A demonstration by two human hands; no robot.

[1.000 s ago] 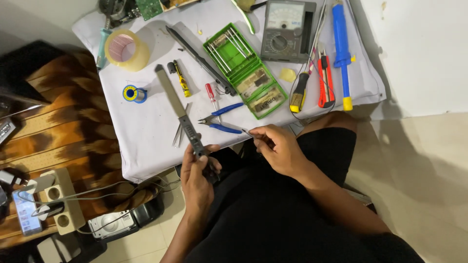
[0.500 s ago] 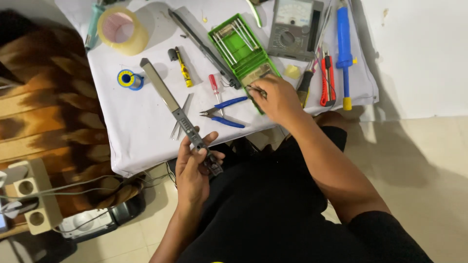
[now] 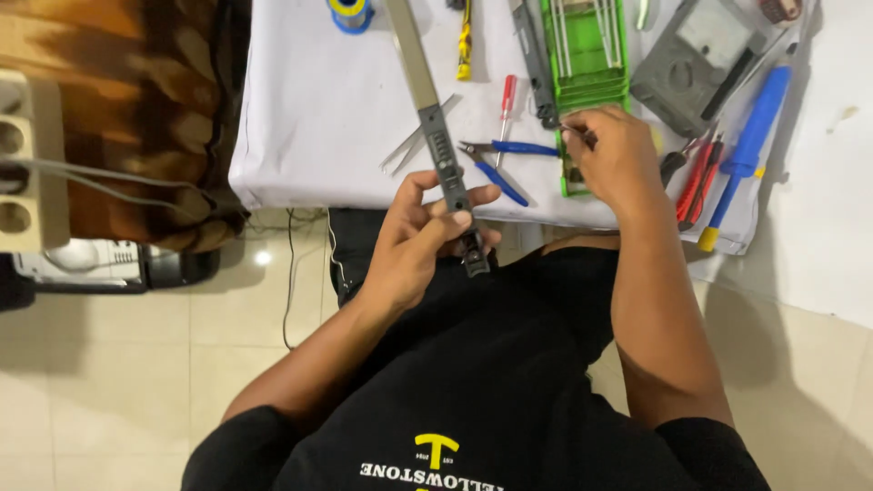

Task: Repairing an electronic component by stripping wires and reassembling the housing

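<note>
White-clothed table (image 3: 318, 118) over tiled floor. Left hand (image 3: 418, 232) clamped round grey strap-like bar (image 3: 436, 136), running toward 12 o'clock. Right hand (image 3: 614, 159) at 1 o'clock pinches thin pin over green tray (image 3: 591, 55). Judged step: fetching pin; fitting it into bar needs fine alignment.

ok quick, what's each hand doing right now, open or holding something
Left hand: closed around the long grey strip tool.
Right hand: fingers pinched on a small thin dark piece over the green tray; what it is cannot be told.
</note>
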